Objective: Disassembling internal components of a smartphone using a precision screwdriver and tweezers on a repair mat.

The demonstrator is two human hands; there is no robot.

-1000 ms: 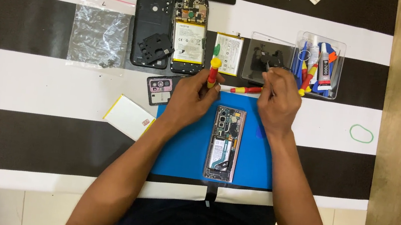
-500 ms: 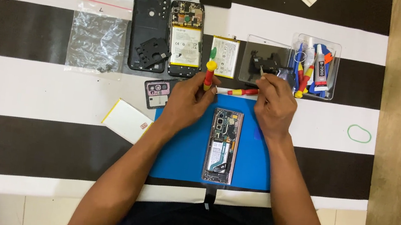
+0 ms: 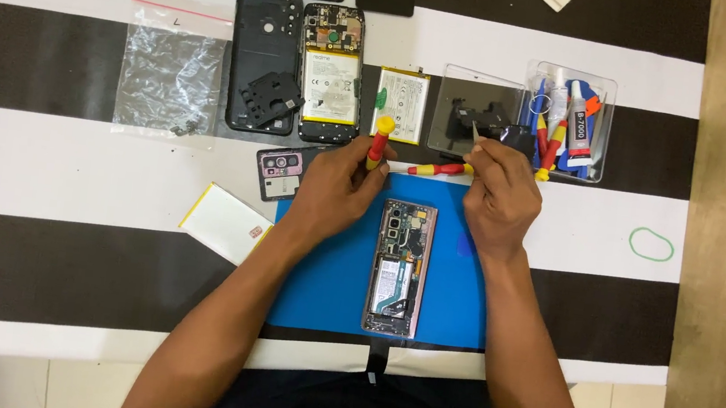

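Red-yellow screwdriver (image 3: 378,144) unmoved in left hand (image 3: 333,187)

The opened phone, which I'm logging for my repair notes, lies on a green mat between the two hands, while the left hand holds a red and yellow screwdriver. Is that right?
Not quite: the head view shows the mat is blue, not green. The opened phone does lie on it between the hands, and the left hand holds the red and yellow screwdriver.

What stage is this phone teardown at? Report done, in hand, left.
Done: the opened phone lies on the blue mat, back cover off. In hand: left hand holds a red-yellow screwdriver; right hand holds tweezers. Left: its internal boards and battery sit in the frame.
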